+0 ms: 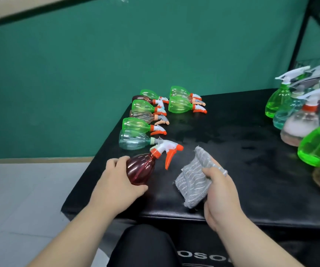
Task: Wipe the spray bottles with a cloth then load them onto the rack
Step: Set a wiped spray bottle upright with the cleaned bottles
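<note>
Left hand (pixel 116 182) grips a red bottle (pixel 139 170) near the tabletop's (pixel 232 151) front-left corner; right hand (pixel 220 193) clutches the cloth (pixel 193 180), apart from it. Lying bottles (pixel 136 125) along the left edge seemingly await wiping.

Red bottle (pixel 141 168): far side & btm covered by left hand (pixel 116 182). Right hand (pixel 220 191): fingers mostly hidden under cloth (pixel 193 182). Upright bottles (pixel 299 124) right of right hand: blurred, overlapped, cut by pic edge; count not determinable. Black frame (pixel 301 33) above them cropped. Lettering (pixel 203 256) below hands cut off at btm, unreadable.
</note>
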